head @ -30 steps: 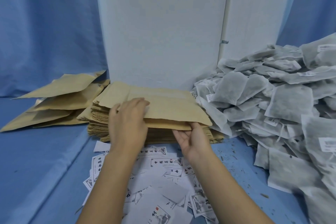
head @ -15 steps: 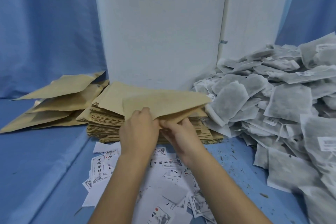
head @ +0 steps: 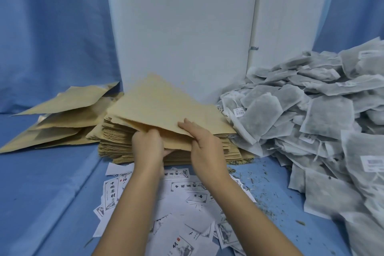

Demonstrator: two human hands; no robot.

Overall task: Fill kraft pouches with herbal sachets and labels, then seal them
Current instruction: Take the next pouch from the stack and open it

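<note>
One kraft pouch is tilted up above the stack of flat kraft pouches at the middle of the blue table. My left hand grips its near edge from below. My right hand pinches the same edge, thumb under and fingers on top. A big heap of grey herbal sachets fills the right side. White printed labels lie scattered under my forearms.
Several larger kraft pouches lie fanned out at the left. A white panel stands upright behind the stack, with blue cloth on either side. Loose herb crumbs dot the table near the sachets.
Both hands have come together at the near edge of the top pouch. The pouch has lifted off the stack and its far corner now points up.
</note>
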